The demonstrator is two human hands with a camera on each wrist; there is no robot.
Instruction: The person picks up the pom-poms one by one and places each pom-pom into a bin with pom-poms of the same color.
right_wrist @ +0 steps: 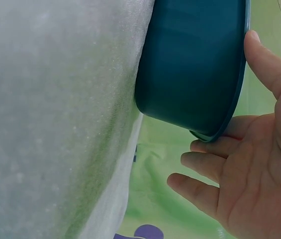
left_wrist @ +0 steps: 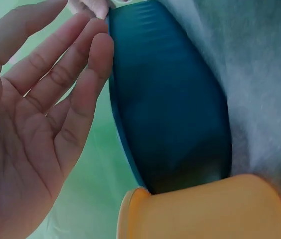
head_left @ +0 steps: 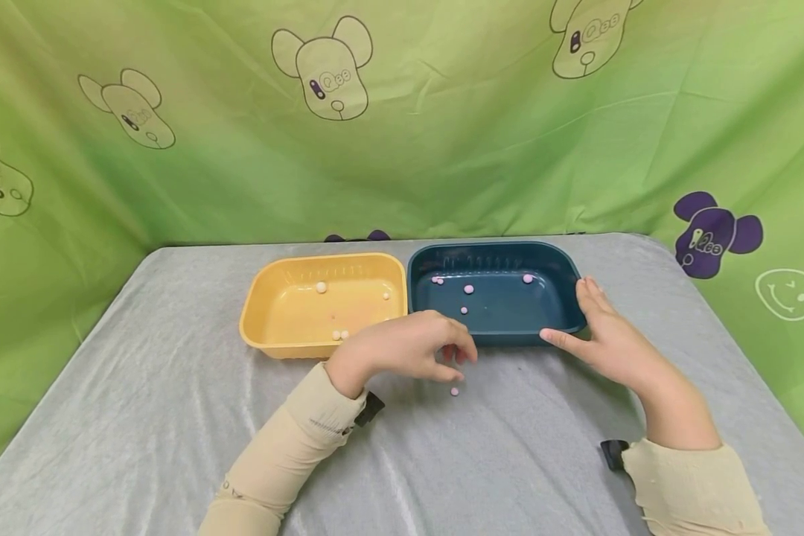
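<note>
My left hand hovers at the near rim of the dark blue basin, by the corner beside the yellow basin. Its fingers bend loosely, and the left wrist view shows the palm bare. Just below the fingertips in the head view is a small pink ball, in front of the blue basin. My right hand is at that basin's right end, thumb on the near rim and straight fingers along the end. Several pink balls lie inside the blue basin; several white balls lie in the yellow one.
Both basins stand side by side toward the back of a table with a grey cloth. Behind and beside it hangs a green curtain printed with cartoon heads. A dark strap piece shows at my right wrist.
</note>
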